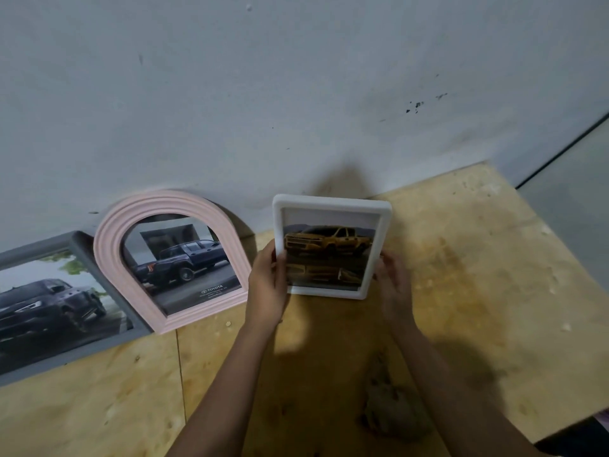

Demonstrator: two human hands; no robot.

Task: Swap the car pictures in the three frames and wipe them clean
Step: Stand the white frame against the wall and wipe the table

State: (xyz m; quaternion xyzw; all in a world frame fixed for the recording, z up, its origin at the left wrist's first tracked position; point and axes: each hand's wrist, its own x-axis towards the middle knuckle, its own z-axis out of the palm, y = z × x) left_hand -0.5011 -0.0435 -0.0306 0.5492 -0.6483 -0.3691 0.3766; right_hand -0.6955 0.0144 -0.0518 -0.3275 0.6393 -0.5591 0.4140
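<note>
1. We hold the white frame (331, 247) in both hands, at about 12 o'clock from us, raised off the bench (461, 275) near the wall (296, 94).
2. Our left hand (267, 285) is closed on the frame's left edge, thumb over the front rim, at 9 o'clock on the frame.
3. Our right hand (393, 285) is curled on the right edge at 3 o'clock, fingers mostly behind it; how firmly it grips we cannot tell.
4. Gripping the edges likely keeps our fingers mostly off the glass, and tilting the face toward us lets us check the yellow truck picture (328, 247) inside.
5. At 9 o'clock from the white frame stands the pink arch (105, 245), leaning on the wall with a dark blue truck picture showing.
6. Further toward 9 o'clock the grey frame (82, 245) also leans back, its corner tucked behind the arch, holding a dark truck picture.
7. A crumpled cloth (392, 413) lies on the bench at 5 o'clock from the white frame, near our right forearm, probably kept handy for wiping.
</note>
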